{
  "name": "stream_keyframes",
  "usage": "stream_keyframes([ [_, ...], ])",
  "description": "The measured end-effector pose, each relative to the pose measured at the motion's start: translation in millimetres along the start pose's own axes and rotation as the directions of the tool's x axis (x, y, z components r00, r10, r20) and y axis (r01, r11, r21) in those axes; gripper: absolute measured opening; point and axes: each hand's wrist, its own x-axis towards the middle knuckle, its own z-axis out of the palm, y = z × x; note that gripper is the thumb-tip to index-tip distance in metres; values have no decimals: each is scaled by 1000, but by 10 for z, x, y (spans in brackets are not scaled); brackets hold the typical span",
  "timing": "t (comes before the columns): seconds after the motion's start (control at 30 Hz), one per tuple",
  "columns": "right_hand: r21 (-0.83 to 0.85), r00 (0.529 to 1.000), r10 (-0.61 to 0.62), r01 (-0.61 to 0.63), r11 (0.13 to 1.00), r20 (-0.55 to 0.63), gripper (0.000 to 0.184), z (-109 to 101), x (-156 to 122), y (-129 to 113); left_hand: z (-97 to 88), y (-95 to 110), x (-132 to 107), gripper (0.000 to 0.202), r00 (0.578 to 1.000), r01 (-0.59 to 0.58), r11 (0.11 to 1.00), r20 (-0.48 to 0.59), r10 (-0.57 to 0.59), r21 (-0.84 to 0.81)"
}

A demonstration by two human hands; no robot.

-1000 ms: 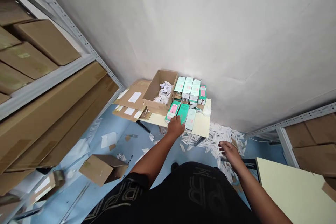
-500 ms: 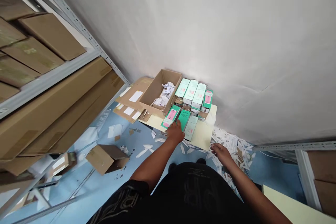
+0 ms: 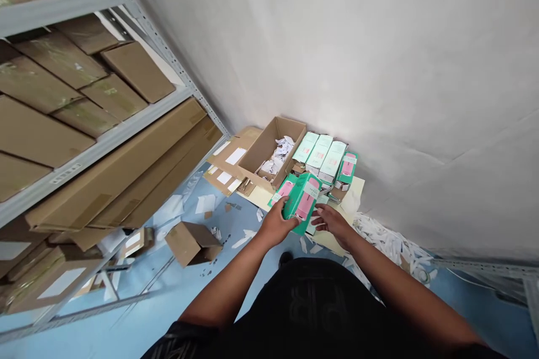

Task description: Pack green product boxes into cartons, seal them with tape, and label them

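My left hand (image 3: 277,221) grips a green retail box with a pink picture (image 3: 302,201), lifted off the small cream table (image 3: 356,185). My right hand (image 3: 331,220) touches the same box from its right side, fingers spread along it. Another green box (image 3: 283,190) lies flat on the table just behind. Further back, several pale green boxes (image 3: 320,152) stand stacked in a row against the wall. An open cardboard carton (image 3: 272,151) with crumpled white paper inside sits at the table's left end.
A metal shelf rack (image 3: 105,134) loaded with brown cartons fills the left. Flattened cardboard (image 3: 229,160) lies beside the carton. A small brown box (image 3: 192,242) and paper scraps (image 3: 389,241) litter the blue floor. The white wall is close behind.
My left hand lifted a green box off the table. My right hand rose from beside the scrap pile to touch the box. The view swung to the left.
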Motion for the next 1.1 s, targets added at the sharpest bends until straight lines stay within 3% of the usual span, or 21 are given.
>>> stream_keyframes([
  [0.13, 240, 998, -56, 56, 969, -5, 51, 429, -70, -162, -55, -27, 136, 81, 980, -63, 962, 167, 110, -265],
  [0.27, 370, 974, -94, 166, 914, -205, 49, 671, -189, -149, -85, -58, 278, 80, 894, -122, 936, 373, 248, -330],
  [0.4, 356, 862, -152, 352, 866, -484, 50, 692, -474, -9, -51, -60, 366, 71, 752, -211, 931, 560, 348, -297],
  [0.5, 341, 761, -150, 445, 828, -631, 51, 576, -843, 185, 78, -72, 373, 65, 703, -188, 960, 653, 281, -210],
  [0.6, 355, 641, -64, 502, 789, -764, 49, 411, -1289, 440, 315, -82, 285, 64, 608, -155, 975, 762, 223, -162],
  [0.73, 352, 465, 42, 604, 715, -884, 44, 250, -1895, 796, 780, -45, -14, 62, 395, -226, 960, 885, 246, -166],
  [0.83, 337, 384, 65, 704, 626, -921, 41, 183, -2332, 1035, 1192, 44, -350, 65, 266, -334, 926, 925, 272, -177],
  [0.97, 365, 378, 80, 782, 506, -922, 36, 68, -2935, 1382, 1722, 232, -941, 88, 135, -419, 884, 948, 287, -208],
  [1.03, 407, 400, 113, 801, 439, -909, 34, -19, -3243, 1597, 1964, 330, -1294, 102, 60, -451, 863, 957, 283, -227],
  [1.1, 458, 437, 145, 806, 375, -888, 33, -120, -3537, 1835, 2194, 413, -1656, 109, 11, -508, 828, 960, 281, -237],
])
